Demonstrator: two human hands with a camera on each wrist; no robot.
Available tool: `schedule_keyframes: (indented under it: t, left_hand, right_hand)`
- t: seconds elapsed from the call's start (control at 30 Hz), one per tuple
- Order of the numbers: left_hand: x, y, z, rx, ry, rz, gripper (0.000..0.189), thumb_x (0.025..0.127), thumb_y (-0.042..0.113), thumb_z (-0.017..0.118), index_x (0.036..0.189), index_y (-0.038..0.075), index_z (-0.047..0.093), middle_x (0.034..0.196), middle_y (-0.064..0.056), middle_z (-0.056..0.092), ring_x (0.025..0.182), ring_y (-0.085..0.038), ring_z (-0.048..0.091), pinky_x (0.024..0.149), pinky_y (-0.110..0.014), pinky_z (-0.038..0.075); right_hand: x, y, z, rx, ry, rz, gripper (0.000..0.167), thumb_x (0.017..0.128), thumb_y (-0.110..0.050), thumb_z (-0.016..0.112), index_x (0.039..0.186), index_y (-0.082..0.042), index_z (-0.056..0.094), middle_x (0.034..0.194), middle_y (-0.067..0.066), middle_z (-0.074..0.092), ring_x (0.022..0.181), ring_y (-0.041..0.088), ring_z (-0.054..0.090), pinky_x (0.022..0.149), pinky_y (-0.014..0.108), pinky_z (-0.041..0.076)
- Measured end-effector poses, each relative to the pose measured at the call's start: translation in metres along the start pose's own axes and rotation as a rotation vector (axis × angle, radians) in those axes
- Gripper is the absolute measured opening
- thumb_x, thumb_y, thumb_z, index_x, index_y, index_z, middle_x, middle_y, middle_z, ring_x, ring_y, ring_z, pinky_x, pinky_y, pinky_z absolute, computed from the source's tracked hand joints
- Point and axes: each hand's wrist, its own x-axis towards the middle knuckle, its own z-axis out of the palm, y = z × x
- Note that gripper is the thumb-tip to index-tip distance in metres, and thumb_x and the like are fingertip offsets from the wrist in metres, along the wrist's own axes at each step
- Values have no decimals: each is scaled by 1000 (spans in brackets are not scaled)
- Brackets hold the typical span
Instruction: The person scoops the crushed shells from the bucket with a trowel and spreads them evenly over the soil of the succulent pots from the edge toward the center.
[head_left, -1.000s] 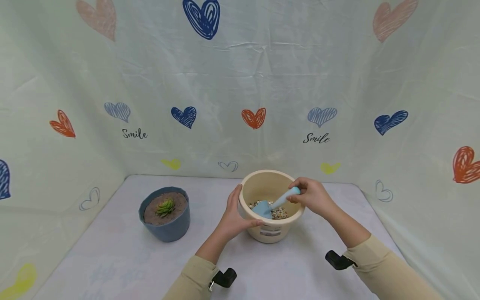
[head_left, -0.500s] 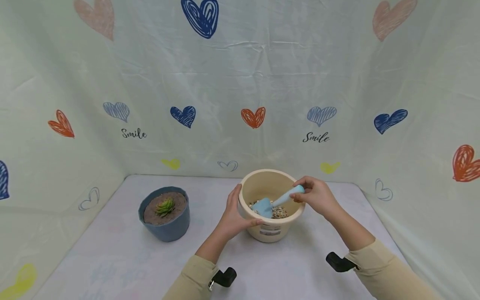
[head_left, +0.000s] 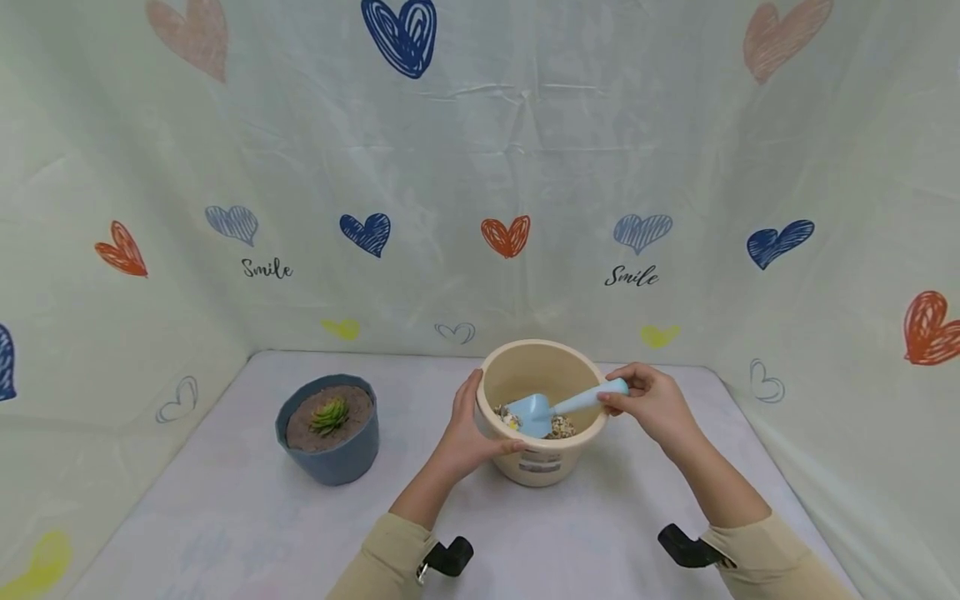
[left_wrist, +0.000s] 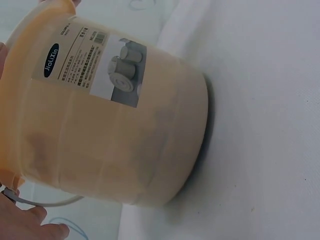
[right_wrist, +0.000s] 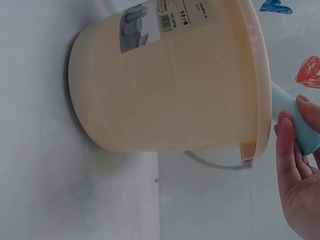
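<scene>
I count two hands at one cream bucket [head_left: 534, 367] on the table [head_left: 285, 533]. The left hand [head_left: 468, 437] grips its rim, thumb in front, fingers along the side. The right hand [head_left: 658, 406] pinches the handle of one blue scoop [head_left: 532, 414], whose blade sits inside the bucket among mixed pebbles [head_left: 562, 427], too many to count; the near rim hides some. Well apart to the left stands one blue pot [head_left: 337, 462] with one green plant [head_left: 330, 415] in brown soil [head_left: 306, 432]. Behind hangs a heart-printed curtain [head_left: 442, 150].

One left hand [head_left: 463, 440], one right hand [head_left: 657, 408], one bucket [head_left: 536, 367], one scoop [head_left: 576, 402], one pot [head_left: 337, 463] and one succulent [head_left: 330, 415] are pictured at one bench [head_left: 232, 500], two “Smile” prints [head_left: 267, 268] behind.
</scene>
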Motion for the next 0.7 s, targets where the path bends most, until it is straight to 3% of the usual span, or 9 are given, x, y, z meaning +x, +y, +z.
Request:
schedule_keyframes:
  t: [0.37,0.7]
  left_hand:
    - [-2,7,0,2,7,-30,130,60,32,95,158,15,11,161,-14,9,146,-38,12,109,-62,21]
    - [-4,13,-3,28,27,-37,129,58,30,96,157,12,16,160,-14,14,145,-37,17,109,-62,22]
  right_hand:
    - [-9,3,-7,62,18,-35,38,86,-6,74,115,11,56,94,14,65,74,16,68,71,28,57]
    - [-14,0,-12,86,59,-41,36,87,-5,73,114,12,56,94,12,66,73,13,69,71,28,58]
